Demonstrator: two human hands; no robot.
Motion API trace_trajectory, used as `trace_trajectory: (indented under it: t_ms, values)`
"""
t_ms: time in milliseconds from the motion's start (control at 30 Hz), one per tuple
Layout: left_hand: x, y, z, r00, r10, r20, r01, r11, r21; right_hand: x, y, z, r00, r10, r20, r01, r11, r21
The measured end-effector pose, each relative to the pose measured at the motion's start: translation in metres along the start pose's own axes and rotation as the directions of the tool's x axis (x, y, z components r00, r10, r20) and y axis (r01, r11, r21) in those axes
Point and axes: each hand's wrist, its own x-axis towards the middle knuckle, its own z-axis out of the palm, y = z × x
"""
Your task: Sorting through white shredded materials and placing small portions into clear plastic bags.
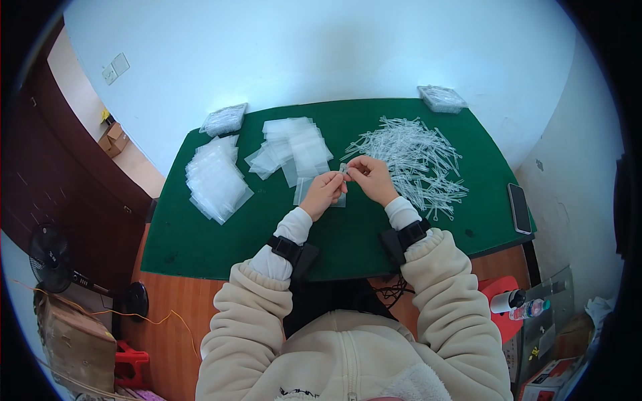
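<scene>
Over the middle of the green table, my left hand (324,192) and my right hand (372,179) meet with fingertips pinched together. Between them is a small clear plastic bag (340,201), partly covered by the fingers. Whether anything is inside it is too small to tell. Just beyond my hands lies a loose spread of clear plastic bags (304,144). To the right of my right hand is a big heap of thin clear plastic sticks (418,160) with small looped ends. A fanned stack of clear bags (215,179) lies left of my left hand.
The green table (221,254) stands against a white wall. Filled clear packs sit at its far left (225,119) and far right (442,99) corners. A phone (519,208) lies by the right edge. A red stool (500,304) holds bottles; a black fan (53,257) is at left.
</scene>
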Motion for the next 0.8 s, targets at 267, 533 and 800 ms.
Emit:
trace_trajectory:
  t_ms: [267, 533, 800]
  values:
    - [-0.001, 0.0, 0.0, 1.0, 0.024, -0.019, -0.022, 0.998, 0.057, 0.001, 0.004, 0.002, 1.0, 0.002, -0.009, -0.002, 1.0, 0.022]
    - [0.0, 0.001, -0.001, 0.997, 0.036, -0.074, -0.024, 0.988, 0.155, 0.0, -0.002, 0.002, 1.0, 0.008, -0.008, -0.007, 1.0, 0.014]
    - [0.003, 0.001, -0.005, 0.978, 0.12, -0.168, -0.104, 0.989, 0.103, -0.003, 0.015, -0.026, 0.991, -0.131, -0.008, 0.072, 0.596, -0.8]
